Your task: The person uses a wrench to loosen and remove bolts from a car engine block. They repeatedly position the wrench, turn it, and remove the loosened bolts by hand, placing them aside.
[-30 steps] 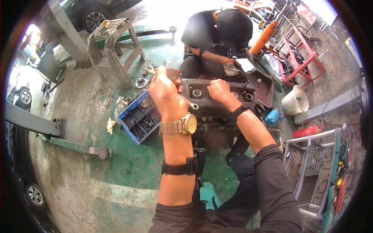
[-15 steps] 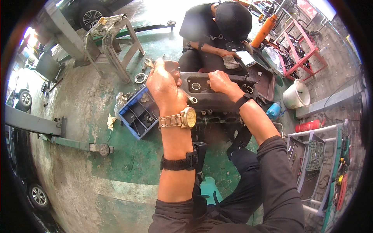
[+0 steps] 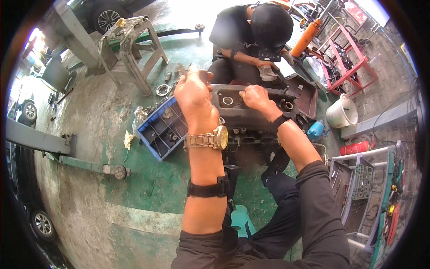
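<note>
My left hand [image 3: 195,89], wearing a gold watch [image 3: 220,138], is closed on a silver wrench [image 3: 220,121] at the left end of a dark metal engine part [image 3: 226,117]; the wrench's ring end peeks out beside the wrist, and its upper end is blurred. My right hand [image 3: 255,96] is closed over the top of that part, between two round openings; what its fingertips grip is hidden. A blue divided parts box [image 3: 145,136] sits to the left, and a metal ring [image 3: 162,89] lies behind it.
A co-worker [image 3: 251,36] with a gloved hand [image 3: 268,74] sits opposite, by a brown tray [image 3: 305,105]. Around are a metal step stool [image 3: 134,67], lift arm [image 3: 85,163], bucket [image 3: 341,112], red cylinder [image 3: 354,148], tool trolley [image 3: 358,188] and red rack [image 3: 354,76].
My left hand has moved slightly up and then right, covering more of the wrench, whose upper end now blurs. My right hand rose slightly. The co-worker's head and arms shifted a little.
</note>
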Motion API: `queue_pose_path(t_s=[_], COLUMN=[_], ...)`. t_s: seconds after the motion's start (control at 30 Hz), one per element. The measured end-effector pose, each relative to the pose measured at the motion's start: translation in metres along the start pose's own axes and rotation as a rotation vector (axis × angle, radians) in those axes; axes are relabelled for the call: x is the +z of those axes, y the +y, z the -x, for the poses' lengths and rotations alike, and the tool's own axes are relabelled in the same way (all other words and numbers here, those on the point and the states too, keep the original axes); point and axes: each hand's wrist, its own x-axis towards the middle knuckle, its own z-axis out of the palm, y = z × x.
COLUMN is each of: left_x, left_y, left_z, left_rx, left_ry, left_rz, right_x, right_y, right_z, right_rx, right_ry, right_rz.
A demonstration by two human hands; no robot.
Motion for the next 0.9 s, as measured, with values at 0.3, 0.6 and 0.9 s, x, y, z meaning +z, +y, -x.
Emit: queue_pose_path(t_s=[0.3,0.6,0.9], left_x=[0.015,0.017,0.019], left_y=[-0.022,-0.025,-0.026], left_z=[0.006,0.012,0.014], left_rx=[0.325,0.402,0.37], left_ry=[-0.184,-0.185,-0.168], left_rz=[-0.632,-0.751,-0.91], right_x=[0.007,0.007,0.008], right_y=[0.001,0.0,0.014], right_z=[0.001,-0.007,-0.017], right_rx=[0.066,0.029,-0.24], right_ry=[0.057,0.016,0.03], right_rz=[-0.099,-0.043,0.06])
